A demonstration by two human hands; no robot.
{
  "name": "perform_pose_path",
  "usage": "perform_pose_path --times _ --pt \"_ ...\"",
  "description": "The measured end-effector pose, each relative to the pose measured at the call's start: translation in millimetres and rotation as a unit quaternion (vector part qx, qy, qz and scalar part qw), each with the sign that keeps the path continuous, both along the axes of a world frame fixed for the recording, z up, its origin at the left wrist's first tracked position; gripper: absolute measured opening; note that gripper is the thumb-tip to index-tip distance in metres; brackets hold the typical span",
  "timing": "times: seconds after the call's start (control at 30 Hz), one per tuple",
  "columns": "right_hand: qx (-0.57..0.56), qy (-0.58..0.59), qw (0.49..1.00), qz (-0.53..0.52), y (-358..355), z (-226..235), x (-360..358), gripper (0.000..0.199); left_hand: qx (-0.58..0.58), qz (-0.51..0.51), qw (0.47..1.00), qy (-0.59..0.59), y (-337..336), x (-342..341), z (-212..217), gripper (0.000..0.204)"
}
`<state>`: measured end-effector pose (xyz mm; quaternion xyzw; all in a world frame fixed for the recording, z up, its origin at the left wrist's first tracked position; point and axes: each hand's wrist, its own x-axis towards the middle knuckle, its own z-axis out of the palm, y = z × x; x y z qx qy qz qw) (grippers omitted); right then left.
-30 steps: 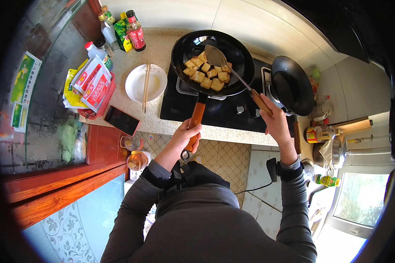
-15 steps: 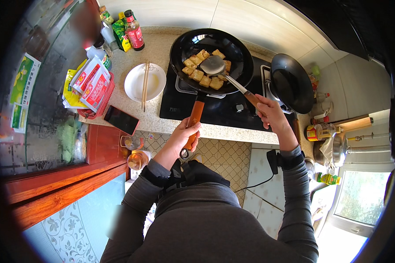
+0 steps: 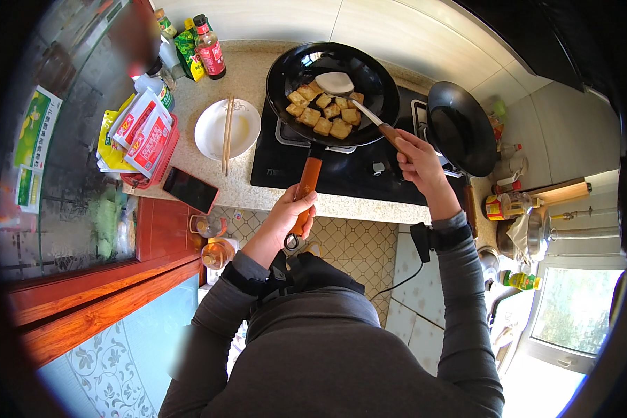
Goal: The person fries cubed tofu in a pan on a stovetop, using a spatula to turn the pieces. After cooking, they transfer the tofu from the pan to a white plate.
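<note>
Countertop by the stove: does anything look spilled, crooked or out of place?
No spill shows. The dark phone lies at the counter's front edge, its corner seeming to poke past it. The chopsticks lie across the white bowl, overhanging its rim.

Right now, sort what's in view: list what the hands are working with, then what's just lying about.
In use: left hand on frying pan handle; right hand holding spatula; browned cubes.

Lying about: white plate, chopsticks, phone, sauce bottles, second black pan.

We see the metal spatula blade (image 3: 335, 83) moved from the golden tofu cubes (image 3: 322, 113) to the black pan's (image 3: 369, 66) far side, apparently empty.
</note>
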<state>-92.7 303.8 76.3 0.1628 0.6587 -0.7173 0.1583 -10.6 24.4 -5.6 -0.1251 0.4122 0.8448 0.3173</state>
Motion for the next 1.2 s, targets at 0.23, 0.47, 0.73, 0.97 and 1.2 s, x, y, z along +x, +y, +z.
perform_pose_path --times 0.23,0.47,0.73,0.97,1.2 --pt "0.260 0.011 0.961 0.093 -14.3 -11.8 -13.3 0.045 0.000 -0.001 1.000 -0.006 0.0 0.1 1.5 0.036" --pt "0.455 0.182 0.857 0.158 -21.7 -12.0 -9.7 0.041 -0.003 0.001 1.000 -0.002 0.3 0.0 2.6 0.036" --pt "0.420 0.208 0.863 0.190 -10.5 4.8 1.2 0.045 -0.008 -0.003 1.000 -0.001 -0.3 0.1 3.9 0.038" --pt "0.393 0.177 0.871 0.236 -15.8 2.8 8.6 0.046 -0.005 -0.005 1.000 -0.001 0.0 -0.3 4.5 0.038" --pt "0.433 0.148 0.851 0.259 -25.2 11.1 14.8 0.046 -0.004 -0.004 1.000 -0.001 -0.2 -0.3 2.1 0.036"
